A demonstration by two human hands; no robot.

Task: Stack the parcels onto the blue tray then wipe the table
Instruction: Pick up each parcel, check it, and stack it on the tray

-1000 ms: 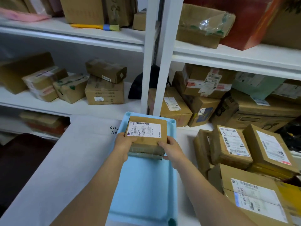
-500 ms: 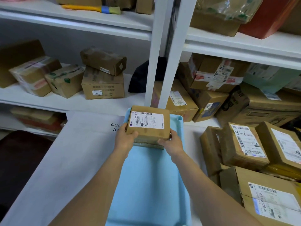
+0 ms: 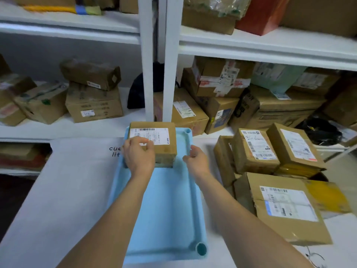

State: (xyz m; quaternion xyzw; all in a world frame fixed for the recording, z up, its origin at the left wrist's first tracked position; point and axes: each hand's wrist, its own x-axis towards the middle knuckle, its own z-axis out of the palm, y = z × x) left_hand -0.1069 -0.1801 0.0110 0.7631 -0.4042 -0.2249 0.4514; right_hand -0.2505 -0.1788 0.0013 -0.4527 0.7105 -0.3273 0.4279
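A parcel (image 3: 164,146) is seen lying flat at the far end of the blue tray (image 3: 166,209), with its white label facing up. The tray's far left corner is hidden by it. The low part of the parcel's near side is dark and cannot be made out well.

The left hand (image 3: 139,157) is placed on the parcel's near left corner. Its fingers are bent over the edge of the label, so the corner is held and part of the label is covered. The right hand (image 3: 197,161) is kept just beside the parcel, over the tray's right rim, and nothing is held in it. Its fingers are loosely curled and a little blurred. The two hands are apart.

The tray is laid on the white table (image 3: 67,190). Its left rim is partly hidden by the left arm. Some dark printed letters (image 3: 115,151) are seen on the table, but the words are cut short by the tray.

More parcels (image 3: 255,149) are heaped on the table's right side, near the tray but not touching it. Their labels are too small to be read. Behind the table, white shelves (image 3: 251,47) are filled with boxes. A black thing (image 3: 137,93) is half hidden behind a shelf post, and what it is cannot be told.
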